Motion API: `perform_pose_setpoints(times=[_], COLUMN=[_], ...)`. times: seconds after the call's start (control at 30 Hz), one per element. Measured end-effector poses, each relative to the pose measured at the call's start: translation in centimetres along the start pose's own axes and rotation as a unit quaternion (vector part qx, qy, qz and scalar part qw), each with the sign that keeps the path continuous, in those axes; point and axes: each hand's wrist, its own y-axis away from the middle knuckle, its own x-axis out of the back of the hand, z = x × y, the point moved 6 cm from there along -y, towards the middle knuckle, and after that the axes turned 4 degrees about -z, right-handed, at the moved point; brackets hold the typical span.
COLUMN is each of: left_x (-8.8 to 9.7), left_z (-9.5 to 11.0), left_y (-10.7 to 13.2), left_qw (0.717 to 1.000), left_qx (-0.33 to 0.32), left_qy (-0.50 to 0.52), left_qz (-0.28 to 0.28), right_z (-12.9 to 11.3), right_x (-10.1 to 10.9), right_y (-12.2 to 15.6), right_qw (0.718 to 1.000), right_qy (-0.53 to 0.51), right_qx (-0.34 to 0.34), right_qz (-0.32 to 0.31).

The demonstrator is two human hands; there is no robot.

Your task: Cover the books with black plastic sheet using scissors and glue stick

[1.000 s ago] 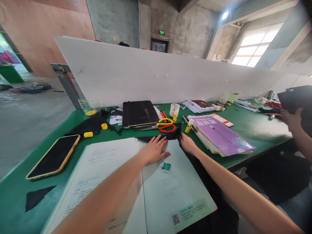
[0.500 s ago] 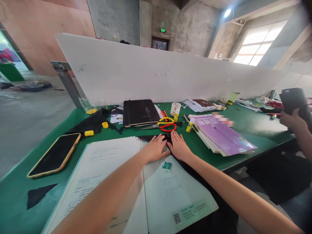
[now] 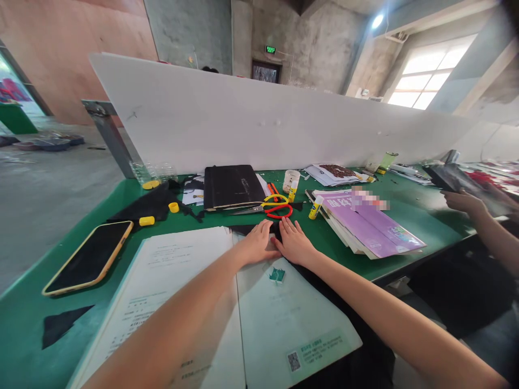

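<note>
My left hand (image 3: 256, 244) and my right hand (image 3: 294, 242) lie flat side by side, fingers stretched out, at the far edge of an open white book (image 3: 182, 292). They press on a black sheet (image 3: 243, 229) that sticks out beyond the book's top edge. Neither hand holds anything. A small teal clip (image 3: 277, 275) rests on the right page just below my right hand. Scissors with red and yellow handles (image 3: 272, 208) lie just past my fingertips.
A phone in a yellow case (image 3: 89, 256) lies at left, a black scrap (image 3: 60, 326) nearer me. A black notebook (image 3: 231, 186), glue sticks (image 3: 314, 207) and a purple book stack (image 3: 365, 221) sit behind. Another person's hand (image 3: 464, 201) holds dark sheets at right. A white partition (image 3: 263, 124) backs the table.
My right hand slid left along the black sheet until it lies against my left hand. The other person lowered the dark sheets at right.
</note>
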Motion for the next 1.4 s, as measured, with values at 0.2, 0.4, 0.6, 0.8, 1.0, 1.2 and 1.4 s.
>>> perform_pose_setpoints(times=[0.2,0.4,0.6,0.8,1.0,1.2,1.4], left_x=[-0.7,-0.8,-1.2,-0.6,1.9,10.9,17.0], left_z=[-0.5,-0.5,0.2,1.4,3.9,2.2,-10.3], left_y=[-0.3,-0.3,0.2,0.5,1.5,8.9,23.0], left_qw=[0.997,0.995,0.992,0.988,0.979,0.988,0.863], left_qx=[0.022,0.026,0.0,0.001,0.005,0.126,0.452], left_qy=[-0.046,-0.053,-0.095,-0.145,-0.186,-0.084,-0.172], left_qz=[-0.064,-0.085,-0.077,-0.056,-0.082,-0.007,0.148], right_z=[-0.3,-0.7,-0.4,-0.4,-0.5,-0.6,-0.7], right_x=[0.0,0.0,-0.6,-0.6,-0.4,-0.1,-0.4], right_y=[-0.4,-0.5,-0.7,-0.6,-0.2,-0.3,-0.7], right_qw=[1.0,0.998,0.996,0.996,0.996,0.997,0.998], right_qy=[-0.012,-0.036,-0.061,-0.06,-0.066,-0.058,-0.034], right_qx=[0.02,0.058,0.056,0.056,0.057,0.051,0.061], right_qz=[0.007,0.013,0.023,0.028,0.027,0.018,0.009])
